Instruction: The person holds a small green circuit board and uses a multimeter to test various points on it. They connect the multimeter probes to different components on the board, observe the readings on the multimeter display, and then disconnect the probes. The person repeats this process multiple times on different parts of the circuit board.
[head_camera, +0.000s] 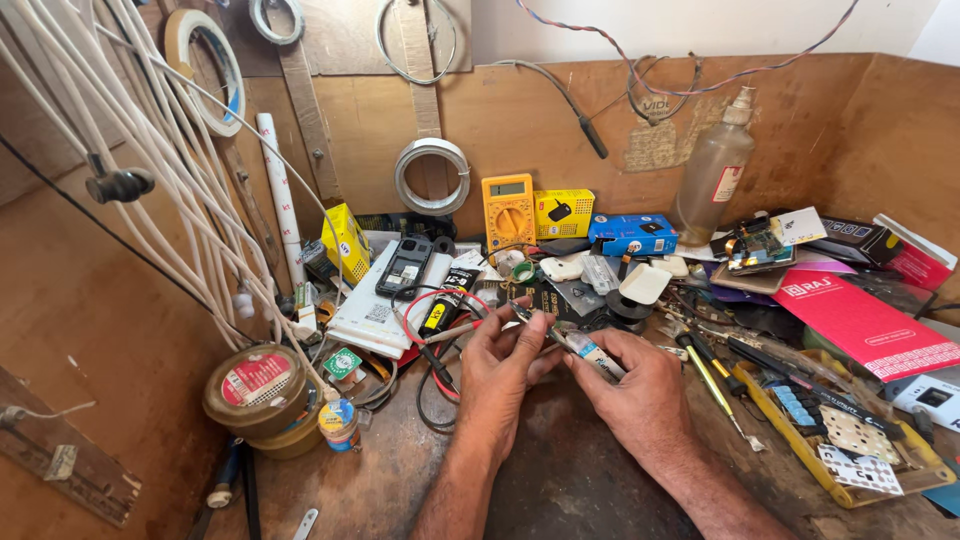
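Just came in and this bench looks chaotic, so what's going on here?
A person sits at a cluttered workbench. Both hands meet over its middle: the left hand and right hand together hold a small slim metal tool. A yellow multimeter, a dark phone and round tins lie around them.

Against the back wall, a yellow multimeter with a small grey screen (508, 209), just beside a yellow rectangular cardboard box (563, 213). Right of that, a flat blue cardboard box (632, 234). Further right, a red-and-white label on a tall cloudy plastic bottle (727, 183). At left, a tilted yellow carton (346, 243). On the right of the surface, a long red card sleeve with white print (866, 327). Front left, a round brown tin with a red-and-white lid label (256, 380).
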